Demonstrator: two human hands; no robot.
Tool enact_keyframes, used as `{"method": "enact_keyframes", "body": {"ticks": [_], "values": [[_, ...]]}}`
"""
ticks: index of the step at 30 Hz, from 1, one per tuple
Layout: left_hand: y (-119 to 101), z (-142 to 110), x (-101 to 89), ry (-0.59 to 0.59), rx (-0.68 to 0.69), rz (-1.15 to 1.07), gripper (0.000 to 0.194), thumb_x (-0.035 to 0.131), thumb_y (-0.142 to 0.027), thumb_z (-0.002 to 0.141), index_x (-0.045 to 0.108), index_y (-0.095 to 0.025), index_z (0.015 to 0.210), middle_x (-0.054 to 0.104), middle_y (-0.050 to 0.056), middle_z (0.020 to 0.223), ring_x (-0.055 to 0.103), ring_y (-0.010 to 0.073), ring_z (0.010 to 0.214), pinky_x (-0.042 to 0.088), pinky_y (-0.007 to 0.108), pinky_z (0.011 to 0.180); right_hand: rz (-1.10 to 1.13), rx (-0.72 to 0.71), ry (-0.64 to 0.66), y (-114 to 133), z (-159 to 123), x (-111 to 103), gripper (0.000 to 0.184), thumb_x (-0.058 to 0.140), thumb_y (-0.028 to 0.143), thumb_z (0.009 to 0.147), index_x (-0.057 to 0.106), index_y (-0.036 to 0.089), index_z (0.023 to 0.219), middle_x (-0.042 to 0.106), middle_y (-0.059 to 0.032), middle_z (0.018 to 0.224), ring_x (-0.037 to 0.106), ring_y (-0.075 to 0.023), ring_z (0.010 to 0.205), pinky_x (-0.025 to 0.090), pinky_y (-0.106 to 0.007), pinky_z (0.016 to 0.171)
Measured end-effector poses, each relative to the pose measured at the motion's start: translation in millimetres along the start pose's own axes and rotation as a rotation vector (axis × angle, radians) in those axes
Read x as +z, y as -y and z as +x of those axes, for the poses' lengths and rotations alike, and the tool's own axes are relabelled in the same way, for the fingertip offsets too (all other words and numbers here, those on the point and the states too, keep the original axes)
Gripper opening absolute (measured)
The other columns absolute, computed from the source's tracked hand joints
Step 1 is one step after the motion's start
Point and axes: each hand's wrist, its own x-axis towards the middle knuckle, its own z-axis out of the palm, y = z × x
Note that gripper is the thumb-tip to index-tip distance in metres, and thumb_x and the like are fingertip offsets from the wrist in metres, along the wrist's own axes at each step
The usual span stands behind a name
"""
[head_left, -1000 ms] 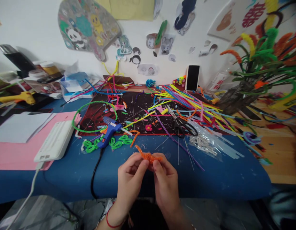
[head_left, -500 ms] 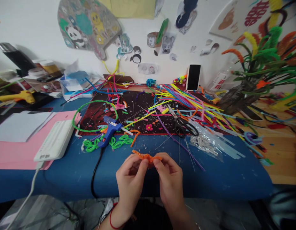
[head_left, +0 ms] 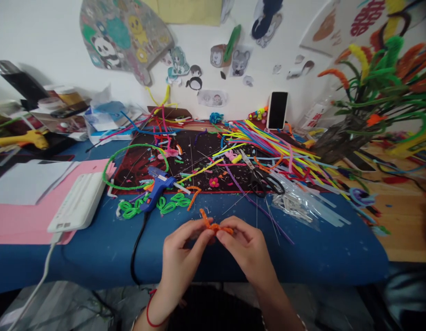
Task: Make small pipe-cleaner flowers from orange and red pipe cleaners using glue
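An orange pipe cleaner (head_left: 215, 226), bent and partly curled, is held between both hands over the near edge of the blue table. My left hand (head_left: 185, 246) pinches it with thumb and forefinger, and one end sticks up past the fingertips. From the other side my right hand (head_left: 247, 246) grips it, closed, the thumb almost meeting the left one. The fingers cover part of the piece. Beyond the hands, another bent orange pipe cleaner (head_left: 194, 198) lies on the table near green looped pipe cleaners (head_left: 169, 203).
A blue glue gun (head_left: 159, 186) with a black cord lies left of centre. Scissors (head_left: 266, 181), a purple pipe cleaner (head_left: 256, 204) and a plastic bag (head_left: 297, 209) are to the right. A white power strip (head_left: 77, 202) rests on pink paper. Loose pipe cleaners (head_left: 271, 142) cover the back.
The orange pipe cleaner's left end now points upward rather than sideways. My hands have drawn closer together, with the right hand shifted left and turned inward.
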Motion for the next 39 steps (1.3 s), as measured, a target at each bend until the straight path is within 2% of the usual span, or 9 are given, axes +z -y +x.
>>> {"method": "enact_keyframes", "body": {"ticks": [4, 6, 8, 16, 21, 27, 30, 33, 39], "values": [[6, -3, 6.2, -0.249, 0.357, 0.216, 0.035, 0.075, -0.006, 0.074, 0.067, -0.020, 0.105, 0.072, 0.003, 0.092, 0.071, 0.0156, 0.080, 0.060, 0.027, 0.074, 0.144, 0.111, -0.166, -11, -2, 11, 0.009, 0.071, 0.028, 0.077, 0.070, 0.019, 0.076, 0.065, 0.0005, 0.072, 0.057, -0.0111, 0.066, 0.048, -0.022, 0.063], [9, -3, 7.3, -0.253, 0.564, 0.365, 0.035, 0.075, -0.002, 0.072, 0.069, -0.018, 0.102, 0.073, 0.005, 0.098, 0.071, 0.0174, 0.085, 0.060, 0.028, 0.077, 0.246, 0.162, -0.206, -16, -3, 16, 0.012, 0.073, 0.030, 0.076, 0.071, 0.018, 0.077, 0.066, 0.0001, 0.072, 0.055, -0.0107, 0.065, 0.046, -0.022, 0.063], [11, -3, 7.8, -0.226, 0.662, 0.440, 0.036, 0.073, 0.000, 0.074, 0.069, -0.016, 0.106, 0.073, 0.007, 0.102, 0.072, 0.0181, 0.086, 0.061, 0.029, 0.078, 0.327, 0.187, -0.225, -18, -3, 19, 0.015, 0.074, 0.032, 0.075, 0.071, 0.018, 0.076, 0.064, 0.0001, 0.071, 0.053, -0.0110, 0.066, 0.045, -0.023, 0.064], [17, 5, 5.1, -0.120, 0.731, 0.357, 0.038, 0.069, -0.001, 0.078, 0.065, -0.014, 0.114, 0.072, 0.011, 0.109, 0.070, 0.0220, 0.097, 0.061, 0.035, 0.081, 0.405, 0.196, -0.148, -9, -9, 20, 0.019, 0.074, 0.035, 0.074, 0.070, 0.017, 0.071, 0.059, 0.0007, 0.066, 0.047, -0.0115, 0.066, 0.040, -0.024, 0.064], [16, 18, -9.7, -0.006, 0.848, 0.350, 0.030, 0.069, -0.011, 0.082, 0.065, -0.014, 0.111, 0.071, 0.011, 0.103, 0.063, 0.0275, 0.111, 0.057, 0.041, 0.085, 0.521, 0.279, -0.084, 1, -13, 18, 0.021, 0.079, 0.035, 0.069, 0.070, 0.016, 0.068, 0.058, 0.0008, 0.063, 0.045, -0.0099, 0.061, 0.039, -0.023, 0.060], [14, 26, -23.0, 0.143, 0.849, 0.333, 0.028, 0.060, -0.011, 0.088, 0.063, -0.016, 0.116, 0.072, 0.010, 0.105, 0.060, 0.0264, 0.117, 0.051, 0.045, 0.094, 0.594, 0.350, -0.016, 3, -16, 17, 0.021, 0.078, 0.033, 0.069, 0.068, 0.015, 0.063, 0.057, 0.0006, 0.060, 0.045, -0.0098, 0.058, 0.037, -0.023, 0.059], [13, 28, -22.9, 0.173, 0.832, 0.249, 0.022, 0.054, -0.010, 0.091, 0.063, -0.017, 0.110, 0.071, 0.008, 0.099, 0.064, 0.0242, 0.108, 0.050, 0.048, 0.096, 0.594, 0.367, 0.012, 3, -18, 18, 0.020, 0.077, 0.033, 0.069, 0.069, 0.015, 0.066, 0.059, -0.0006, 0.062, 0.045, -0.0100, 0.058, 0.036, -0.024, 0.058], [16, 28, -20.8, 0.233, 0.792, 0.172, 0.022, 0.050, -0.011, 0.093, 0.061, -0.018, 0.110, 0.064, 0.006, 0.090, 0.065, 0.0192, 0.088, 0.056, 0.041, 0.083, 0.588, 0.363, 0.024, 5, -20, 19, 0.021, 0.077, 0.034, 0.069, 0.068, 0.015, 0.064, 0.057, 0.0000, 0.060, 0.044, -0.0108, 0.058, 0.035, -0.025, 0.060], [27, 24, -15.4, 0.253, 0.751, 0.103, 0.020, 0.049, -0.016, 0.093, 0.056, -0.022, 0.110, 0.051, -0.002, 0.067, 0.048, 0.0128, 0.056, 0.048, 0.027, 0.055, 0.528, 0.284, 0.068, 6, -22, 20, 0.025, 0.077, 0.036, 0.070, 0.065, 0.016, 0.061, 0.053, 0.0008, 0.059, 0.043, -0.0125, 0.062, 0.034, -0.027, 0.065]]}}
